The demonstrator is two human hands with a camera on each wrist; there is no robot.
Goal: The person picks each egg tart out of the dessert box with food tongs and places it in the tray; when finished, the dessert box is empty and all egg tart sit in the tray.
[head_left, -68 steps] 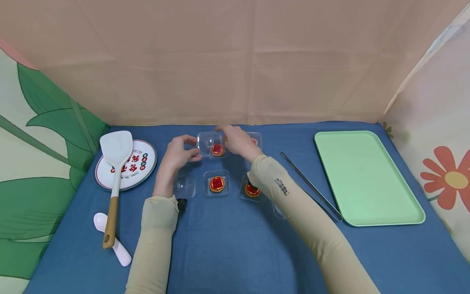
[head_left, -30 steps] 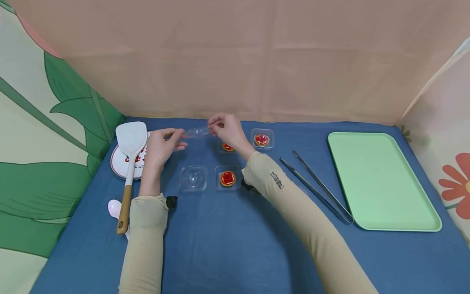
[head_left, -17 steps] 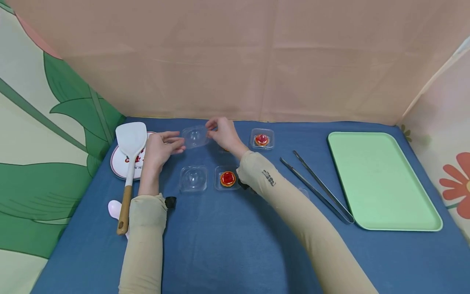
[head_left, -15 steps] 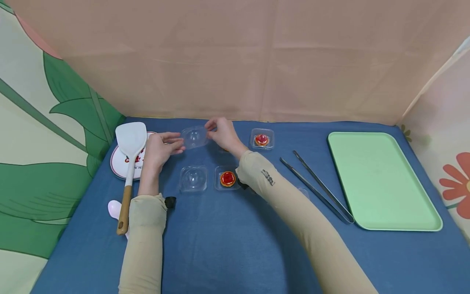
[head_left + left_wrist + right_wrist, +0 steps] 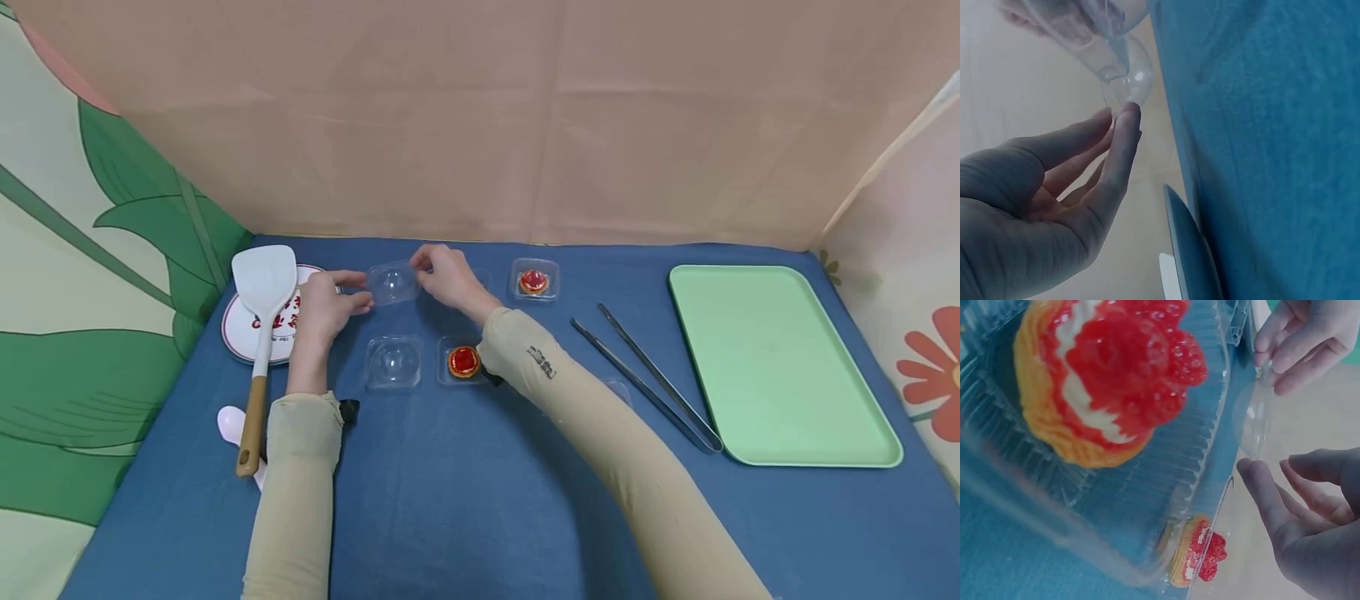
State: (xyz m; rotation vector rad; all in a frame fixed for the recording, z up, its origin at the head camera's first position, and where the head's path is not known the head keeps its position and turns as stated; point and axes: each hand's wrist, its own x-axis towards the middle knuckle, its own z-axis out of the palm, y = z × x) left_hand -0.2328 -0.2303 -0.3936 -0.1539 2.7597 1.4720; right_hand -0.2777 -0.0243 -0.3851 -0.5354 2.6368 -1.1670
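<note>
A clear plastic lid with a domed middle (image 5: 393,284) is held over the back of the table between both hands. My left hand (image 5: 326,304) pinches its left edge between thumb and fingertips, plainest in the left wrist view. The right hand (image 5: 448,277) has its thumb and fingers bent at the opposite edge; how firmly they grip is hard to see. Behind that hand, a clear container (image 5: 482,277) is mostly hidden. One small red-topped tart (image 5: 464,362) sits in a container nearer me, another tart (image 5: 534,282) in one farther right. A large tart (image 5: 1110,375) fills the right wrist view.
An empty-looking clear piece (image 5: 393,363) lies front left. Metal tongs (image 5: 652,383) rest beside a green tray (image 5: 783,367) at right. Leftward, a white spatula (image 5: 262,283) lies across a plate (image 5: 238,332) and a pale spoon (image 5: 231,423). The right sleeve covers another container.
The lid was separated from the back tart container and carried left, then tilted so its flat face shows. Both hands moved with it; over the last half second they drifted slightly left and nearer.
</note>
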